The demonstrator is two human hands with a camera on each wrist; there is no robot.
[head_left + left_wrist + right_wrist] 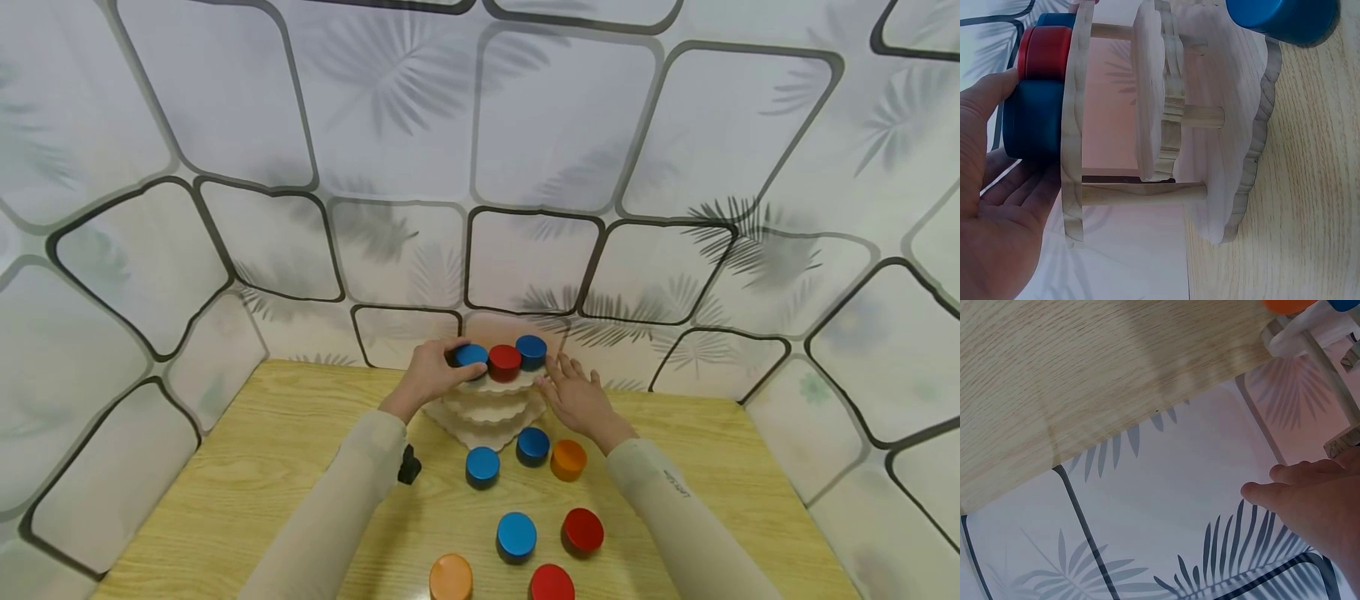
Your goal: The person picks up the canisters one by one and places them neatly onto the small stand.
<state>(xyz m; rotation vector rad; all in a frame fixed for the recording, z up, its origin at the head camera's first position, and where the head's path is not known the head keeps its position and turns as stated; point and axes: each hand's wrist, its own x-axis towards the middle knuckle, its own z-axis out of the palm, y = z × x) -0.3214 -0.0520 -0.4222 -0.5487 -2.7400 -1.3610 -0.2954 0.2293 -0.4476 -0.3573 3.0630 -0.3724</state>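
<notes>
My left hand [429,372] pinches a glossy blue cylinder [471,355] atop a pale, scalloped wooden stand [486,433]; my right hand [581,404], fingers extended, is beside its upper edge. The surface [262,442] stretches to either side, ending at the wall [536,262].

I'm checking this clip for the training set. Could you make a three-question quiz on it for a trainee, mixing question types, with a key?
1. Multiple choice: on the stand's top tier, what does the left hand grip?
A) the red piece in the middle
B) the blue piece at the left end
C) the blue one at the right end

2. True or false: the right hand is wrapped around a piece.

3. Count: in the head view, how many orange pieces show on the table?

Key:
1. B.
2. False; it holds nothing, its fingers extended near the tier's right edge.
3. Two.
</notes>
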